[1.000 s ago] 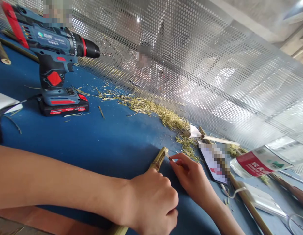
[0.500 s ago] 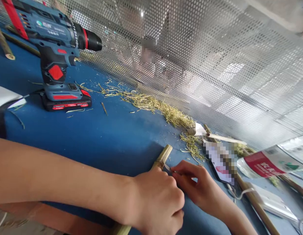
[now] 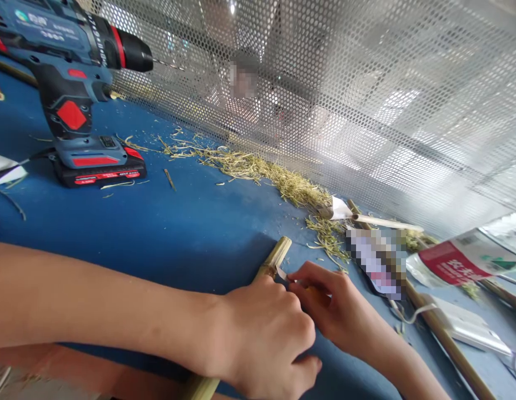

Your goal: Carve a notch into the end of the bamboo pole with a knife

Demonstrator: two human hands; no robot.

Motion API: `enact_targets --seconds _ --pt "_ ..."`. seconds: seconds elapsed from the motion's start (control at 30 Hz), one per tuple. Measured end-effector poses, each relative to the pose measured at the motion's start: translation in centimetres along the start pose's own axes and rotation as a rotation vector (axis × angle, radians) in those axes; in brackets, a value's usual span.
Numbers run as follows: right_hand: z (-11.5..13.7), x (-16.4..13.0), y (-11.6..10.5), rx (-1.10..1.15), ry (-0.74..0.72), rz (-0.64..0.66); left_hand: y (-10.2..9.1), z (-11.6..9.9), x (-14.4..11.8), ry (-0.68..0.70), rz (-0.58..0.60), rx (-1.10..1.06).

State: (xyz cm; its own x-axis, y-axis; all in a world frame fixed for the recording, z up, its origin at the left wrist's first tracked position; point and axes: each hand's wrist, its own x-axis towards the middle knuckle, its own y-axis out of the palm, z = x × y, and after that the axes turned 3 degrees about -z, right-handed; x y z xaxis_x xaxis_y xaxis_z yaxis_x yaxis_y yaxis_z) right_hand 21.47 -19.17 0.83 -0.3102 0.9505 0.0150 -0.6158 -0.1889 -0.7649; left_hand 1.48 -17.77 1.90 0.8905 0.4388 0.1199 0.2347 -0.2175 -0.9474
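Bamboo stick: green-yellow bamboo stick (image 3: 275, 260) lies slanted on the blue surface (image 3: 178, 233), its cut end pointing toward the mesh screen (image 3: 345, 111); most of its length is hidden under my left hand.
Left hand: my left hand (image 3: 268, 339) is clenched around the stick, pinning it down just behind the free end.
Right hand: my right hand (image 3: 328, 305) pinches a small blade (image 3: 281, 273) between fingertips, the tip touching the stick just beside my left thumb.
Handling, as I judge it: the stick looks stiff, light and hollow, with a smooth skin that could roll or slip, so a full wrap close to the worked spot seems the right hold. The blade is thin and small; it wants a fingertip pinch near its back.
Count: one stick in hand; at least two more long sticks (image 3: 445, 339) lie to my right, near the packets.
Drill: one cordless drill (image 3: 70, 94) stands upright on its battery, well apart at far left.
Shavings: one loose drift of pale shavings (image 3: 278, 180) runs along the foot of the screen.
Packets: one red-and-white packet (image 3: 461, 258), and one blurred card (image 3: 374, 261) beside it.
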Motion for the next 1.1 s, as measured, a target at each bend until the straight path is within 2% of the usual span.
enact_targets --seconds 0.23,0.43,0.7,0.97,1.1 --pt "-0.3 0.1 0.3 -0.054 0.009 -0.069 0.1 0.1 -0.2 -0.007 -0.018 -0.027" --pt "-0.3 0.2 -0.3 0.099 0.032 -0.003 0.3 0.1 -0.1 0.007 -0.045 -0.009" --pt "-0.4 0.2 -0.8 0.127 0.080 0.068 0.1 0.1 0.0 0.017 0.002 -0.002" --pt "-0.1 0.2 -0.3 0.053 0.058 0.026 0.0 -0.2 -0.2 -0.011 -0.022 0.006" --pt "-0.2 0.6 -0.2 0.014 0.049 -0.058 0.1 -0.2 -0.2 -0.020 -0.041 -0.001"
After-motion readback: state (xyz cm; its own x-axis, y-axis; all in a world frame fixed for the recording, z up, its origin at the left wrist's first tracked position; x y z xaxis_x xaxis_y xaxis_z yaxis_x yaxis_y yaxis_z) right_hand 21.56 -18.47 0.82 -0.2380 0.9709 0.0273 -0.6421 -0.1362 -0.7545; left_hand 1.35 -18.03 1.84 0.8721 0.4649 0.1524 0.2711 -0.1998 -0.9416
